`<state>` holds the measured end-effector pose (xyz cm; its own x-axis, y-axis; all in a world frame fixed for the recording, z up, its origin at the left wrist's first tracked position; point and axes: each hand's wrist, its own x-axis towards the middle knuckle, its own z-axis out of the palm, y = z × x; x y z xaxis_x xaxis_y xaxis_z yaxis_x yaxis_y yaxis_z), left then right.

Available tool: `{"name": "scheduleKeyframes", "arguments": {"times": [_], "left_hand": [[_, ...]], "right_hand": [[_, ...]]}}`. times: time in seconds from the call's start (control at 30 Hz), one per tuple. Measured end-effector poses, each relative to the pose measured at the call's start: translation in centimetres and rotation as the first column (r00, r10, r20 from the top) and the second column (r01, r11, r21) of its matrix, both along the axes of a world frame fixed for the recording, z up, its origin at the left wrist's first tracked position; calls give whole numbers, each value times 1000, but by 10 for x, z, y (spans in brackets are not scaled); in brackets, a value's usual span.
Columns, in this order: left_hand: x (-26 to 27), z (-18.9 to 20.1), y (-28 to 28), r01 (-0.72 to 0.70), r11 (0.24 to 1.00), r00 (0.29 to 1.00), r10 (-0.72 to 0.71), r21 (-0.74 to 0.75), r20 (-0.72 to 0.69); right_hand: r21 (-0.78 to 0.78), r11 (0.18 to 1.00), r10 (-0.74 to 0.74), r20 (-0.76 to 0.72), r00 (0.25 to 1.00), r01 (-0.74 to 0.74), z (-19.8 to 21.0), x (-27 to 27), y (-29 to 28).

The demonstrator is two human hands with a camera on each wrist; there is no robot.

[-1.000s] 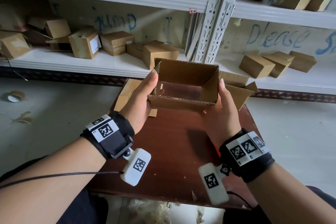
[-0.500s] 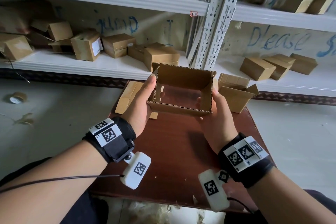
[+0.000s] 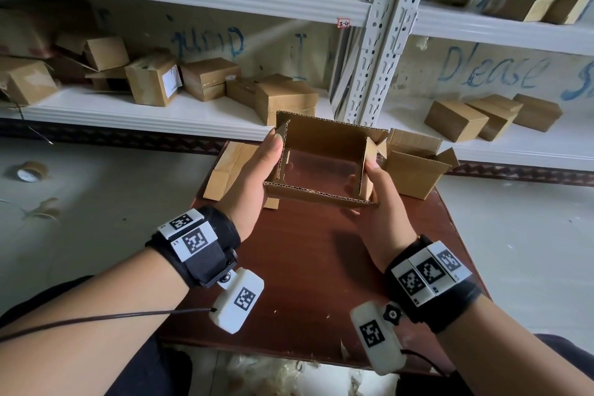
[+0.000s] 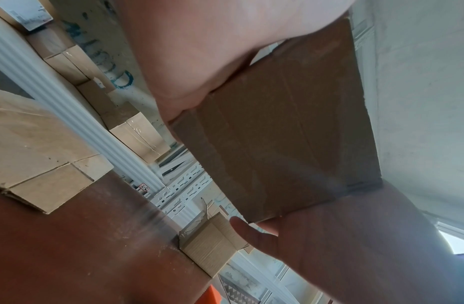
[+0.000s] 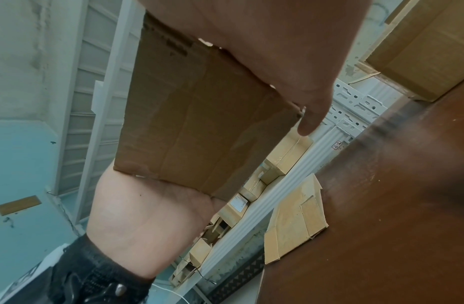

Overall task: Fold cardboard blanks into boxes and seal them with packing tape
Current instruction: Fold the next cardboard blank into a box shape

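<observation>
An opened-up cardboard box (image 3: 321, 141) with an open top hangs above the brown table (image 3: 305, 267), held between both hands. My left hand (image 3: 257, 170) grips its left wall, thumb up along the edge. On the other side my right hand (image 3: 369, 199) holds the right end, thumb pressing the small side flap (image 3: 366, 167) inward. The left wrist view looks at the box's underside (image 4: 282, 127), and the right wrist view catches the same face (image 5: 199, 123). Clear tape shows across the box's bottom inside.
A flat cardboard blank (image 3: 225, 170) lies on the table at far left, and an open box (image 3: 414, 170) stands at far right. White shelves (image 3: 193, 112) behind carry several taped boxes. A tape roll (image 3: 30, 170) lies on the floor to the left.
The box has come slightly lower and nearer. My right thumb has folded the right end flap inward from its upright stand.
</observation>
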<state>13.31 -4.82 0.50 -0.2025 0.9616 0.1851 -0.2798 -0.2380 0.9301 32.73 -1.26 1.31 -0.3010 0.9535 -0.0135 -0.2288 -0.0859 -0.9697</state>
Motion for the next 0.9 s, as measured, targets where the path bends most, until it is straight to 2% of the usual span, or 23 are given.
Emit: {"name": "scheduleKeyframes", "arguments": {"times": [0.23, 0.47, 0.9], "left_hand": [[-3, -8, 5, 14, 1000, 999, -14, -9, -41], [-5, -9, 6, 15, 1000, 998, -16, -3, -62], [-3, -7, 3, 28, 999, 997, -29, -17, -65]], "right_hand": [[-52, 997, -52, -35, 998, 51, -3, 0, 4], [-46, 999, 9, -35, 999, -10, -7, 3, 10], [-11, 1000, -3, 13, 1000, 3, -8, 4, 11]]}}
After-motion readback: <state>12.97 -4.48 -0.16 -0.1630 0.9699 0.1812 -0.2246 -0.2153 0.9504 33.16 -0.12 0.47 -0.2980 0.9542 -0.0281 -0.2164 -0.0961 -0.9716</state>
